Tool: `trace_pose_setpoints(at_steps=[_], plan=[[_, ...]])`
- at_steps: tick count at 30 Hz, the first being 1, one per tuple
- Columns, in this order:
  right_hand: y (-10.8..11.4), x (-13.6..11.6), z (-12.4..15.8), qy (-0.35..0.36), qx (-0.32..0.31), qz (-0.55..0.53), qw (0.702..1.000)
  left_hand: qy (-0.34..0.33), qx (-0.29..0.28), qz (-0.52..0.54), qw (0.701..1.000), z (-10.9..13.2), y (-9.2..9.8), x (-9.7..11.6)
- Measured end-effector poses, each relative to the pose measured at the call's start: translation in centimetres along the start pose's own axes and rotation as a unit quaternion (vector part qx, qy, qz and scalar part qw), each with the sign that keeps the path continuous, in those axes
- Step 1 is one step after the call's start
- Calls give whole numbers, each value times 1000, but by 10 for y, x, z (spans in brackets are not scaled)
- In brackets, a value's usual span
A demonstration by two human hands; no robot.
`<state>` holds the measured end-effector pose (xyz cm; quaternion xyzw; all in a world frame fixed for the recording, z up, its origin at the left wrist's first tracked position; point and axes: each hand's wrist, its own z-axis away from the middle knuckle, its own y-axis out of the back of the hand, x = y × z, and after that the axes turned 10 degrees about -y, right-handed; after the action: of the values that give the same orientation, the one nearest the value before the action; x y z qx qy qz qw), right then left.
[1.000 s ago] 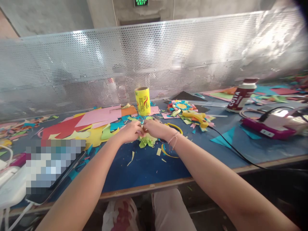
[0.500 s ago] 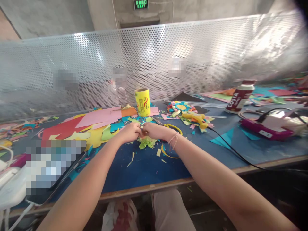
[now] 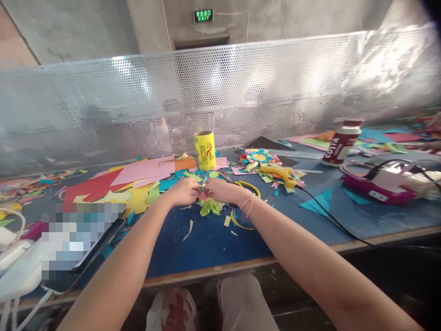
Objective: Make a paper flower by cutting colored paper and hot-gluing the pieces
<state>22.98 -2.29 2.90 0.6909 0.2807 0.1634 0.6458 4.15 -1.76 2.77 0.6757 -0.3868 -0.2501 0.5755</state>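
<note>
Over the blue table my left hand [image 3: 186, 191] and my right hand [image 3: 222, 191] meet, nearly touching, with fingers curled and pinched. A small pinkish paper piece [image 3: 203, 196] shows between their fingertips, partly covered by them. Just under and in front of the hands lies a fringed light-green paper flower [image 3: 211, 207], its back part hidden. Beside my right wrist are yellow-handled scissors [image 3: 253, 187], partly behind the hand. A yellow paper strip [image 3: 237, 221] curves in front of that wrist.
Behind the hands stands a yellow cardboard tube [image 3: 206, 151]. To the right are a yellow glue gun [image 3: 279, 175] with a black cord, a colourful paper flower [image 3: 260, 157], a Costa bottle [image 3: 342, 143] and a purple power strip [image 3: 379, 189]. A phone [image 3: 99, 243] and paper sheets [image 3: 144, 171] lie left.
My hands have parted slightly at the fingertips, and more of the pinkish paper shows between them. The whole view has tilted up a little; the table items stay put.
</note>
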Motion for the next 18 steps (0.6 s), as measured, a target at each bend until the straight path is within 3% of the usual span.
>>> trace_pose_setpoints(at_steps=[4,11,18], plan=[[5,3,2,-77,22,3,997,0,-21,18,1000,0,1,10],[12,21,5,-188,105,-10,976,72,-75,43,994,0,4,21],[25,25,18,-282,73,42,956,102,-83,29,991,4,5,14]])
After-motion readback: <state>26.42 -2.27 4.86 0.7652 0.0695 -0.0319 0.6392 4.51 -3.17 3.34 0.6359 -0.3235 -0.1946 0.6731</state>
